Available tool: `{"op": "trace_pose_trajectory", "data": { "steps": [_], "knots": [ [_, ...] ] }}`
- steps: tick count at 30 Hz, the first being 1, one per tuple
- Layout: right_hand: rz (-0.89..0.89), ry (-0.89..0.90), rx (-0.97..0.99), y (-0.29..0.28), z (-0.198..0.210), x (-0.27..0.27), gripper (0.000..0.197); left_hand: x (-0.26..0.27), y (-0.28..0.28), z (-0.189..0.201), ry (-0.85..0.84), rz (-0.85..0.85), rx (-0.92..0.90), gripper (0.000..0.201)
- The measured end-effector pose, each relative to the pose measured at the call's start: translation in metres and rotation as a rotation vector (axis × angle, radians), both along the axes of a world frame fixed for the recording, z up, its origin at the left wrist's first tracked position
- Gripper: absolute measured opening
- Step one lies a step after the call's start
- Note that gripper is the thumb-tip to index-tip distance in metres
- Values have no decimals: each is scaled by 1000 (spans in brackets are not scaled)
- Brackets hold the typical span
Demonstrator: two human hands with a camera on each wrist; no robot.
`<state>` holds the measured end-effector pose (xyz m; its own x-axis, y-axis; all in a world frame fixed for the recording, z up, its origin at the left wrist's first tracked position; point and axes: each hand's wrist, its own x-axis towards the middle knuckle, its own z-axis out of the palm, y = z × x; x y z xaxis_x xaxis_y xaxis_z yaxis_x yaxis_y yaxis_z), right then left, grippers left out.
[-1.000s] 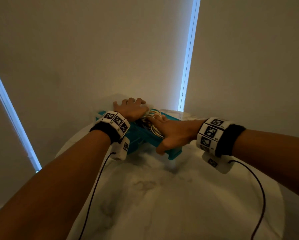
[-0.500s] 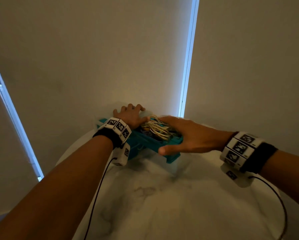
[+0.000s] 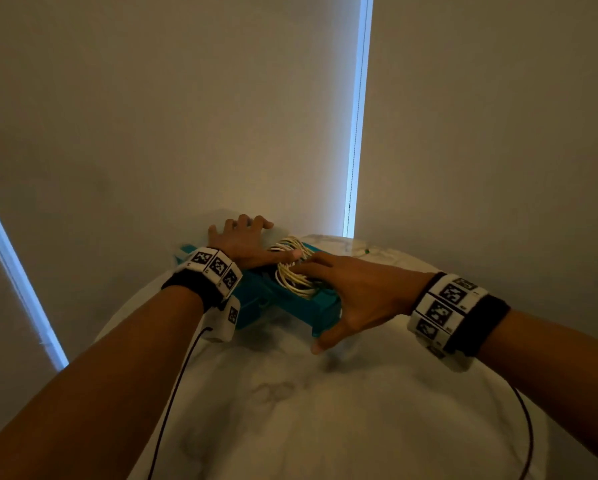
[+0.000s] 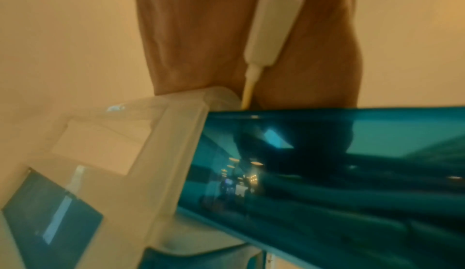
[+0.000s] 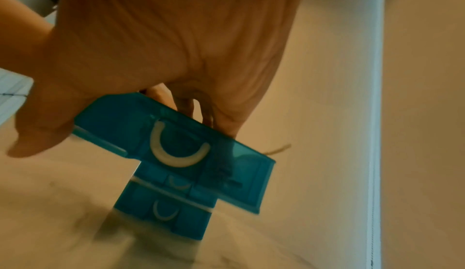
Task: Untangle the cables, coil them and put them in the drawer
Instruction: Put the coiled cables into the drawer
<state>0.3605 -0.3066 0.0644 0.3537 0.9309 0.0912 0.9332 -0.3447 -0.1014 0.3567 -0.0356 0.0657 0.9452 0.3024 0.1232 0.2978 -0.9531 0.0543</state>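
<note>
Pressing coiled cables [image 3: 295, 271] under right fingers [image 3: 311, 263], in drawer [image 3: 320, 311]

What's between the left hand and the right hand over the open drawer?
In the head view, the coiled cables in the teal drawer lie between the left hand and right hand; both hands touch the coil.

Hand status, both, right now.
Left hand: open, lying on top of the teal plastic drawer unit, thumb against the coiled pale cables.
Right hand: open, fingers pressing the cables into the pulled-out top drawer.
</note>
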Motion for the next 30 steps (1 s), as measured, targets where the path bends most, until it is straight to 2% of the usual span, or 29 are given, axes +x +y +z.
{"op": "trace_pose_trajectory", "data": {
  "steps": [3,6,8,10,13,16,20,23,25,27,28,29,30],
  "knots": [
    [-14,168,169,-9,7,2,122,3,4,-1,-11,-5,-27,114],
    [-198,137,356,-23,11,10,123,3,2,1,-14,9,-47,116],
    [-308,154,343,-32,8,12,126,3,2,1,-24,15,-64,116],
    [-284,153,315,-37,1,8,114,5,4,0,-27,17,-67,117],
    [-218,17,346,-35,-9,2,102,9,6,-2,-47,26,-65,118],
    [-204,21,381,-34,-16,1,107,10,7,-3,-51,39,-65,118],
    [-122,-49,320,-32,-17,-6,131,12,6,-4,-42,57,-50,114],
    [-79,-226,213,-14,-26,-6,125,10,5,-4,-25,57,-36,106],
    [-120,-286,243,-5,-35,-1,116,10,4,-2,-4,56,-52,105],
    [-151,-297,290,-3,-40,5,104,8,5,5,-10,40,-179,107],
    [-151,-301,305,-4,-41,6,98,2,6,12,-50,10,-330,104],
    [-146,-308,320,-4,-42,5,94,-6,10,20,-131,-45,-545,94],
    [-143,-313,327,-5,-43,5,91,-16,14,27,-230,-111,-757,75]
  ]
}}
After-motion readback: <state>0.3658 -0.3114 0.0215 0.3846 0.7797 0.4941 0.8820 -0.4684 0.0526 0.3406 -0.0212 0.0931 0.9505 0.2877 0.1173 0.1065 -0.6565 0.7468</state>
